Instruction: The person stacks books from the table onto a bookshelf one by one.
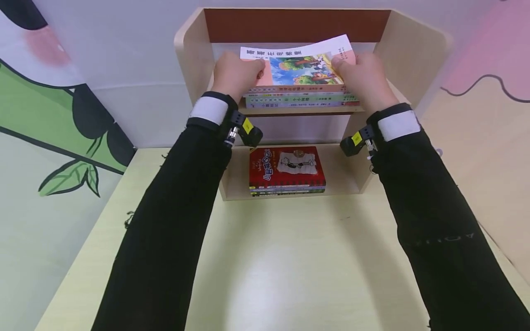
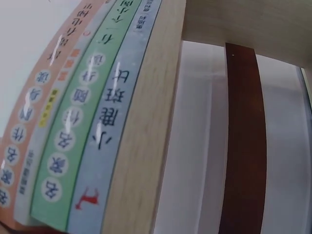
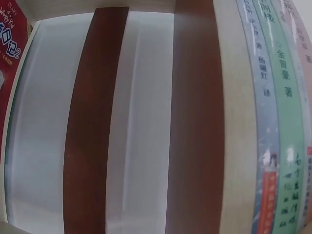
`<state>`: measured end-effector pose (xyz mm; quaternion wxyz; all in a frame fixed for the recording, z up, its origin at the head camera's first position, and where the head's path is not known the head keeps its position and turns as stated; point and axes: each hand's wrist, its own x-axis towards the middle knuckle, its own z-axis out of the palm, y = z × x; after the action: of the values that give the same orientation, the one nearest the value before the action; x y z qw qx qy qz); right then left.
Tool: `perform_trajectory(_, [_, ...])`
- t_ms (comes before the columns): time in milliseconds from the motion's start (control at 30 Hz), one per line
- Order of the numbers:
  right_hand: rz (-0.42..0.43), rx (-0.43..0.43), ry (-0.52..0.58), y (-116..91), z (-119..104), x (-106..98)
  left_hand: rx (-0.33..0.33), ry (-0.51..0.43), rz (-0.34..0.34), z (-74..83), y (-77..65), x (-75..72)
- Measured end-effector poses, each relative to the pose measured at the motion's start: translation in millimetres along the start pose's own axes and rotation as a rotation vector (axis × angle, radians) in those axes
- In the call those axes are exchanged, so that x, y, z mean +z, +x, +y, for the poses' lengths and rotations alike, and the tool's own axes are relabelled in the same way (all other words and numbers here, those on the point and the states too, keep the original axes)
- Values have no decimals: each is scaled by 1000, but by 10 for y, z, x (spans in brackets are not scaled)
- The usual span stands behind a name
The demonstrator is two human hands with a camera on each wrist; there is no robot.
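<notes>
In the head view, a picture book (image 1: 306,69) with a white, pink and blue cover lies on top of a stack on the upper shelf. My left hand (image 1: 236,76) grips its left edge with fingers curled. At its right edge my right hand (image 1: 364,80) holds it, thumb on the cover. The cover's far right corner bends upward. Beneath lie a thin white-spined book, a green book (image 1: 304,98) and a blue-purple book (image 1: 302,104). In the left wrist view, the orange spine (image 2: 44,83) of the top book lines up with the others.
The wooden shelf (image 1: 407,55) stands on a pale table (image 1: 290,257) against the wall. On its lower level lies a short stack topped by a red comic book (image 1: 287,168). A brown back strip (image 3: 92,122) crosses behind the shelf boards. Painted leaves (image 1: 70,177) decorate the left wall.
</notes>
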<state>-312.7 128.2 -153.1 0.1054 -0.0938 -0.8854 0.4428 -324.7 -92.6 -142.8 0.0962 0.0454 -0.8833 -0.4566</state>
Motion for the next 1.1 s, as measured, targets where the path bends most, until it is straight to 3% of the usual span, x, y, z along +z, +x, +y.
perform_trajectory(200, [-13,28,-51,-8,9,-2,-85,-78,-110,-35,51,0])
perform_trajectory(300, [-31,41,-46,-15,33,-27,-113,-106,-130,-39,60,14])
perform_trajectory(500, [-50,78,-24,-11,64,-83,-109,-101,-130,-24,47,40])
perform_trajectory(800, [-84,109,-47,72,69,-99,-105,-183,-171,15,77,84])
perform_trajectory(967, [-78,167,125,110,98,-94,-97,-224,-132,-5,105,93])
perform_trajectory(1100, [5,125,424,50,143,-91,-2,-323,-22,-106,28,85])
